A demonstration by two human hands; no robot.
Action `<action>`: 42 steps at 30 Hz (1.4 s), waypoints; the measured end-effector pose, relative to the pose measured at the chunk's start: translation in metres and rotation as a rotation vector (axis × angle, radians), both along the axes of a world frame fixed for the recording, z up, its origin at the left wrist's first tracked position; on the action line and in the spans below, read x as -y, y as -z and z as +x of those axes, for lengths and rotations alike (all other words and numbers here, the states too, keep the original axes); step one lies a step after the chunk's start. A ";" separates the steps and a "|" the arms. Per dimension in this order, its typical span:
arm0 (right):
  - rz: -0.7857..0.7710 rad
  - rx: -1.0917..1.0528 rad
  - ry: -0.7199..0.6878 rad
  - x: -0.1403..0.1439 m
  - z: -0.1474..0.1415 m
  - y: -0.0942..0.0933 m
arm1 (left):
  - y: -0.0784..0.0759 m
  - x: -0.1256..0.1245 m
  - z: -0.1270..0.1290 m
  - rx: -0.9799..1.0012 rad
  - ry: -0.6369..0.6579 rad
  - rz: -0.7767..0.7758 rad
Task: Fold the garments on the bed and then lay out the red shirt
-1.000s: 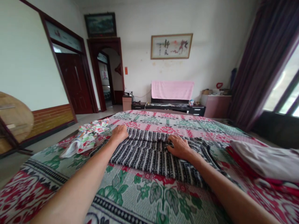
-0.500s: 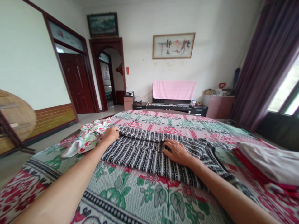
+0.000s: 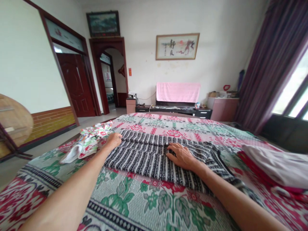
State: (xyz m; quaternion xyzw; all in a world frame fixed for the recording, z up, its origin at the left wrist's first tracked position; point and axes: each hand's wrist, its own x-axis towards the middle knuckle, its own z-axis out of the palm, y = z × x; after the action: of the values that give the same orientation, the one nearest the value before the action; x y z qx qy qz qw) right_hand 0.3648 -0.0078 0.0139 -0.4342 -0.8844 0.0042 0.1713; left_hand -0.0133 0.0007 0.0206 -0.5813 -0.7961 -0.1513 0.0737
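Left hand (image 3: 114, 140) grips the striped garment's (image 3: 146, 155) edge; right hand (image 3: 182, 156) presses flat, open, on it atop the bed (image 3: 149, 199).

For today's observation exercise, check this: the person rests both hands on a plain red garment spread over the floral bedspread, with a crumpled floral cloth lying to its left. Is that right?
Not quite. The head view shows the garment is black-and-white striped, not plain red. The rest holds: the left hand and right hand rest on it, it lies on the floral bedspread, and a crumpled floral cloth lies to its left.
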 end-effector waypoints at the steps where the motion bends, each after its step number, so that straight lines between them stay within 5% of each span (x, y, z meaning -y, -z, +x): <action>1: 0.002 0.003 0.000 0.001 0.000 -0.001 | -0.001 0.001 0.000 -0.022 0.008 0.008; 7: 0.013 0.025 0.005 0.005 0.001 -0.003 | -0.012 -0.001 0.022 -0.150 0.135 0.097; 11: 0.015 0.034 -0.049 0.005 0.001 -0.003 | 0.000 -0.006 0.031 -0.153 0.154 0.024; 16: 0.000 0.041 -0.078 0.005 0.001 -0.003 | 0.016 -0.009 0.022 -0.144 0.197 -0.055; 23: -0.003 0.055 -0.046 0.017 -0.007 -0.019 | 0.015 -0.013 0.017 -0.093 0.214 -0.097; 30: 0.107 -0.027 -0.305 0.052 -0.042 -0.017 | 0.015 -0.014 0.016 -0.096 0.230 -0.134; 37: -0.023 -0.053 -0.308 0.051 -0.042 -0.007 | 0.019 -0.020 0.011 -0.077 0.228 -0.122; 42: 0.046 -0.070 -0.229 0.043 -0.039 -0.019 | 0.024 -0.021 0.010 -0.102 0.222 -0.098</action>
State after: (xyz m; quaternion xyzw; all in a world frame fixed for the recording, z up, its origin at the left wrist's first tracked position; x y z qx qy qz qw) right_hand 0.3256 -0.0506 0.0332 -0.3259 -0.9215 0.0184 0.2103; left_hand -0.0036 0.0215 -0.0030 -0.6755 -0.7287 -0.0897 0.0682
